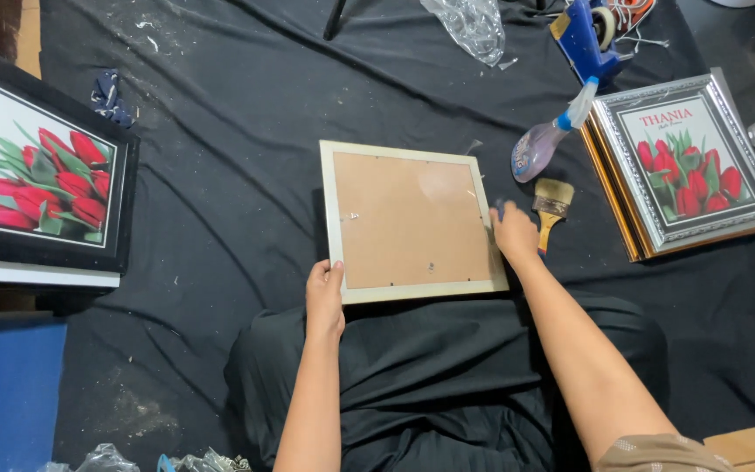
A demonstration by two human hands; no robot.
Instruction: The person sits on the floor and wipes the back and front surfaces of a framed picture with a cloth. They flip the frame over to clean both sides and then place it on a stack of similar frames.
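A square picture frame point(408, 223) lies face down on black cloth in front of me, its brown backing board up inside a pale silver border. My left hand point(324, 297) grips the frame's near left corner. My right hand point(514, 234) rests at the frame's right edge, fingers curled around a small dark object that I cannot identify. Just right of that hand lies a paintbrush point(552, 205) with a wooden handle.
A spray bottle point(545, 142) lies beyond the brush. A stack of frames with red tulip pictures point(688, 166) sits at right; a large black-framed tulip picture point(37, 175) at left. A blue tape dispenser point(589, 33) and crumpled clear plastic point(469, 24) lie at the far edge.
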